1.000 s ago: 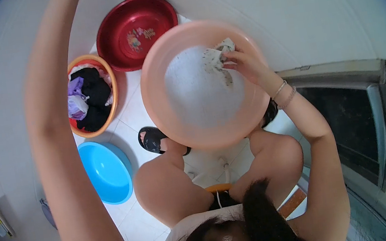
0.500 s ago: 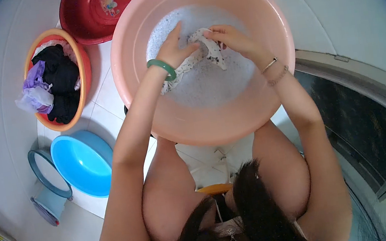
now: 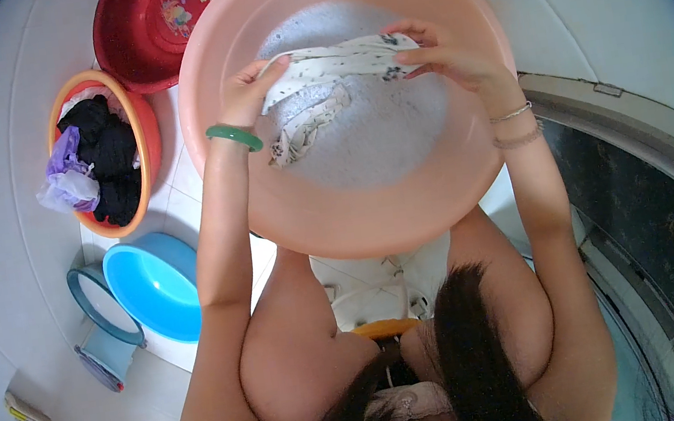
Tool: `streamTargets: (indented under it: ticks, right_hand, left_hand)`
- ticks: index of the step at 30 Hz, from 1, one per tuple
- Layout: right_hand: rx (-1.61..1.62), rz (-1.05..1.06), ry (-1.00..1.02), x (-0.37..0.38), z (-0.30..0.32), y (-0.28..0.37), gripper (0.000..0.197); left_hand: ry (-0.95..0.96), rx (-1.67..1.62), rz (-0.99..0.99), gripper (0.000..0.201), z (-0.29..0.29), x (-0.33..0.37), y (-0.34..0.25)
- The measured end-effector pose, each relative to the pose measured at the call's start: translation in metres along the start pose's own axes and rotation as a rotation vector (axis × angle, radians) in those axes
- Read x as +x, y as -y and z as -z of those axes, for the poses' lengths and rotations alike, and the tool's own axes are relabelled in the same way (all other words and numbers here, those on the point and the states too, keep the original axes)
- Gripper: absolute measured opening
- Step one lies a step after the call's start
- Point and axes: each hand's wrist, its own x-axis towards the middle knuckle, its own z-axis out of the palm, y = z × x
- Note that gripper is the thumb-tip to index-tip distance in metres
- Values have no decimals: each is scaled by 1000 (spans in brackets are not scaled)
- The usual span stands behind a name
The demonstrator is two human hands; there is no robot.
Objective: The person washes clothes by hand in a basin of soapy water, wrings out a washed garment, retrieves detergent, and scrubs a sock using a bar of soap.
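Note:
A wet white cloth with a small dark print [image 3: 334, 66] is stretched sideways over a large peach-coloured basin [image 3: 373, 218]. My left hand [image 3: 246, 94], with a green bangle at the wrist, pinches its left end. The right end is gripped between thumb and fingers of my right hand [image 3: 453, 55], which has a thin bracelet below it. Another twisted part of the printed cloth [image 3: 312, 128] trails down into the soapy water [image 3: 395, 133]; whether it is one piece with the stretched part I cannot tell.
To the left stands an orange-rimmed tub [image 3: 147, 194] heaped with dark and purple items. A red basin [image 3: 131, 63] lies behind it, a blue basin [image 3: 153, 279] nearer, beside a grey-rimmed bin [image 3: 101, 308]. A dark panel [image 3: 634, 177] runs along the right.
My hands have moved apart and lifted the cloth, which is now spread between them. Before, only my right hand pinched it, while the left hovered open above the water.

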Motion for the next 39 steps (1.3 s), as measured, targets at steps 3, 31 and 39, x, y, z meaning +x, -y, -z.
streamTargets:
  ticks: [3, 31, 39]
  right_hand:
    - [190, 37, -113, 1, 7, -15, 36]
    - [-560, 69, -449, 34, -61, -55, 17]
    - [878, -50, -153, 44, -65, -54, 13]
  left_hand:
    - [-70, 32, 63, 24, 10, 1, 1]
    - [105, -626, 113, 27, -53, -21, 28]
    - [159, 34, -147, 25, -36, -12, 47]
